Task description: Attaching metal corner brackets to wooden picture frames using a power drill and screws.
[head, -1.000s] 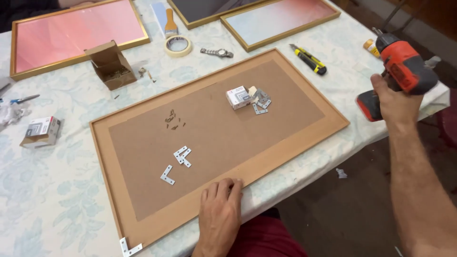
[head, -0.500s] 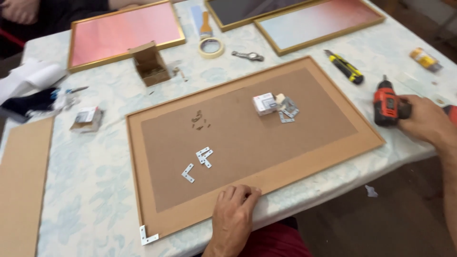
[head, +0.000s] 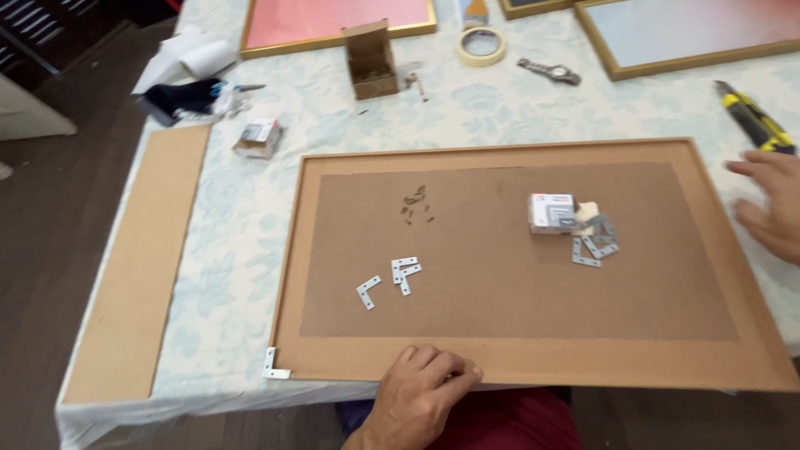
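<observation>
A large wooden picture frame (head: 500, 362) lies face down on the table, its brown backing board up. My left hand (head: 421, 392) rests on its near rail with bent fingers and holds nothing. My right hand (head: 771, 204) hovers with spread fingers by the frame's right end, empty, just below a yellow-and-black utility knife (head: 754, 121). On the backing lie three metal corner brackets (head: 400, 275), a few small screws (head: 417, 207), and a small white box (head: 552, 212) with more brackets (head: 596, 242) beside it. One bracket (head: 273, 367) lies off the frame's near left corner.
A long brown board strip (head: 142, 258) lies along the table's left edge. At the back are a cardboard box (head: 371, 58), a tape roll (head: 481, 46), a wristwatch (head: 547, 72), a small carton (head: 258, 137), a dark cloth (head: 183, 96) and two more framed panels (head: 333, 21), (head: 692, 33).
My right hand held an orange drill at the table's right edge; now it is empty and the drill is out of view. The view has swung left. My left fingers have curled.
</observation>
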